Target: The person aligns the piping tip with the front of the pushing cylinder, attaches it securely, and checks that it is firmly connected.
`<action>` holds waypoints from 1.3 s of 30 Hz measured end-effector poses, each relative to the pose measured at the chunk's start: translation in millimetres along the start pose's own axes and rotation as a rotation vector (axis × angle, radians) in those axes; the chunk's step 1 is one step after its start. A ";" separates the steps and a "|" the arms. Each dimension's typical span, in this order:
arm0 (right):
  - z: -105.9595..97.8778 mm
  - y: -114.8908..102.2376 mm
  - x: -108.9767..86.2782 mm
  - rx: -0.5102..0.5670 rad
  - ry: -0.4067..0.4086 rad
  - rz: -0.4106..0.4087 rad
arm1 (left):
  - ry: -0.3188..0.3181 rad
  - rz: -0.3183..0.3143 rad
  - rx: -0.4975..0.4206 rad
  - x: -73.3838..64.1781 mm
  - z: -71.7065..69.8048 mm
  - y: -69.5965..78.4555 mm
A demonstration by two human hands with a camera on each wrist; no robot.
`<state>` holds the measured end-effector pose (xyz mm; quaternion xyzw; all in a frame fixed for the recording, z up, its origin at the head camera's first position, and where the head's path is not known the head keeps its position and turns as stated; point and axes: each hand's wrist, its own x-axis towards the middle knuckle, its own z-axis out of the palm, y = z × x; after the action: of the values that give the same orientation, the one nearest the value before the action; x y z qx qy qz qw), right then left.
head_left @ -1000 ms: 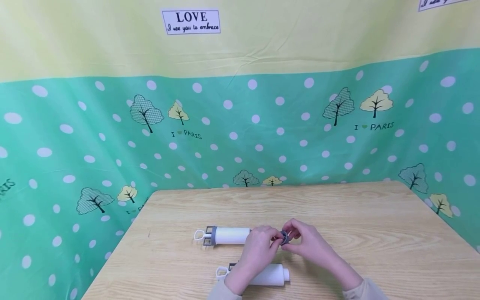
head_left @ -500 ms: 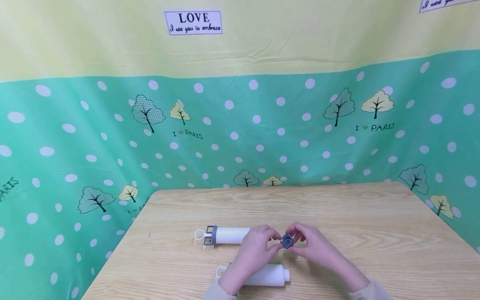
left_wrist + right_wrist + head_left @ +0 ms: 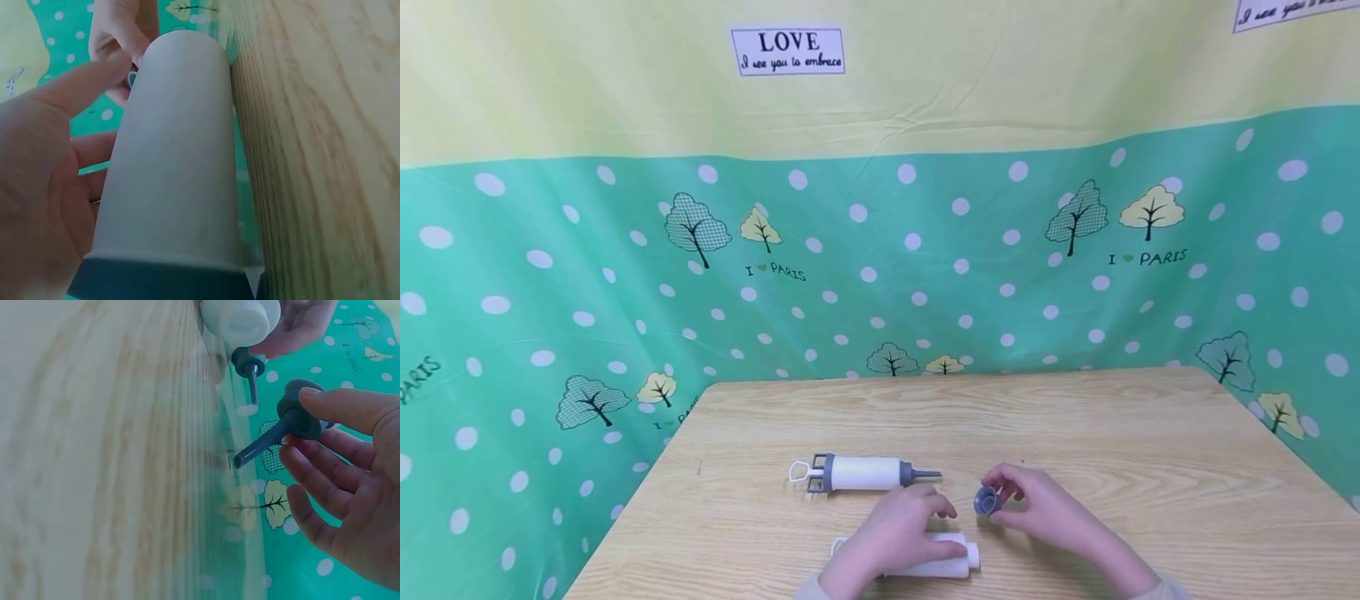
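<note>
My right hand (image 3: 1037, 508) pinches a dark grey nozzle (image 3: 297, 419) between thumb and fingers; its wide cup end faces my left hand in the head view, and its thin spout shows in the right wrist view. My left hand (image 3: 895, 533) is over a white syringe barrel (image 3: 951, 568) lying at the front, thumb along the barrel and fingers spread beyond it. That barrel has a bare white neck at its right end and a pull handle at the left, partly hidden by the hand. In the left wrist view the barrel (image 3: 175, 144) fills the middle.
Behind the left hand lies a second white syringe (image 3: 867, 472), with a grey nozzle fitted at its right end and a looped handle at its left. The wooden table (image 3: 1112, 433) ends at a green dotted curtain (image 3: 925, 267).
The left hand has let go of the nozzle and moved down and left over the front barrel. The right hand has moved slightly right and nearer with the nozzle. The far syringe's nozzle is uncovered.
</note>
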<state>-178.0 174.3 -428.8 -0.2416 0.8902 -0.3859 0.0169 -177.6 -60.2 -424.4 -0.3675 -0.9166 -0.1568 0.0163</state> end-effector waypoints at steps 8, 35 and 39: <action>1.5 2.4 -2.2 0.026 -0.030 0.011 | -0.086 0.072 0.055 -7.0 1.1 0.5; 2.6 0.9 -2.7 0.080 -0.102 0.033 | -0.018 -0.015 0.028 -3.1 0.0 -0.8; 3.1 -0.3 -1.9 0.087 -0.094 0.010 | 0.023 -0.016 0.018 1.5 -3.0 -1.4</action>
<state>-175.6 172.9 -431.0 -0.2541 0.8719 -0.4124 0.0711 -179.9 -61.0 -421.8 -0.3580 -0.9206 -0.1531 0.0289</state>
